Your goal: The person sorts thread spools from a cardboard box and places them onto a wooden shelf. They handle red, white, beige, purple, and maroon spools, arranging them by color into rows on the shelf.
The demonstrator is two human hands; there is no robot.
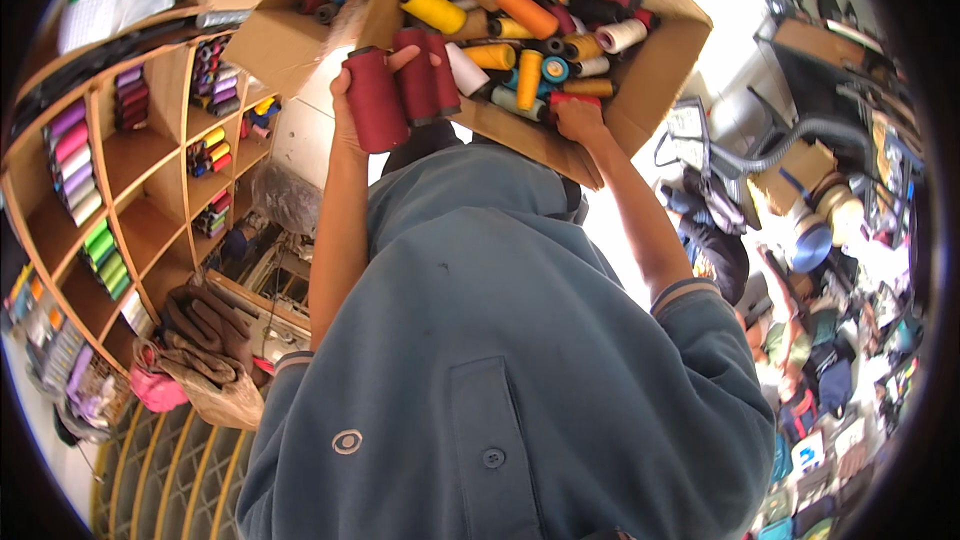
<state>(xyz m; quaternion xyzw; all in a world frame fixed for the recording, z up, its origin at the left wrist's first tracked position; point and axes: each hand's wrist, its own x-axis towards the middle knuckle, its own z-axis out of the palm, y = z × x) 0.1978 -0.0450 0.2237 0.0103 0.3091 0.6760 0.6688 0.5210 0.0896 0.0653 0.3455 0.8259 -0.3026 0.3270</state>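
In the head view, the left hand (352,105) is closed around three dark red thread cones (400,90), bunched side by side at the near edge of the cardboard box (640,90). Their long axes run roughly up and down the picture. The right hand (580,120) reaches in among the mixed spools (520,20); its fingers are hidden, so I cannot tell its grip.

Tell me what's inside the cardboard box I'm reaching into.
The cardboard box holds loose thread cones in yellow, orange, maroon, white and teal. The right hand reaches among them. Whatever lies beneath the top layer is covered.
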